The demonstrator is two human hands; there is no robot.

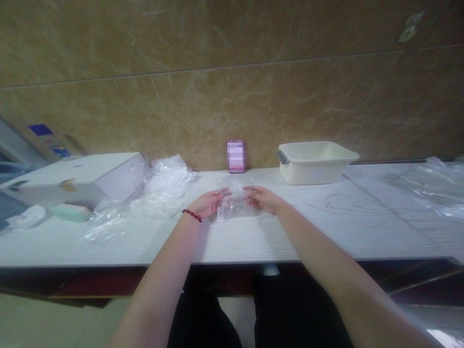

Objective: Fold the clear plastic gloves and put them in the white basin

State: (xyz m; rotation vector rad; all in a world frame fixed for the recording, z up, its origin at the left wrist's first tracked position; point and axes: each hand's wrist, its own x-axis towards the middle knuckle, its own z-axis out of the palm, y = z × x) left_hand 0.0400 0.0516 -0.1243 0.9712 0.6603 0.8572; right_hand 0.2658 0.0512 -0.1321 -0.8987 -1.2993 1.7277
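Observation:
A small clear plastic bag (234, 203) is held between both hands just above the white table (275, 232). My left hand (210, 203), with a red bracelet on the wrist, grips the bag's left side with fingers closed on it. My right hand (261, 198) pinches the bag's right side. Both hands are close together near the middle of the table.
A heap of clear plastic bags (152, 193) lies to the left beside a white box (78, 179) and a pale green block (71, 211). A cream plastic basin (315, 162) and a small pink box (236, 155) stand by the tiled wall. More plastic (431, 186) lies far right.

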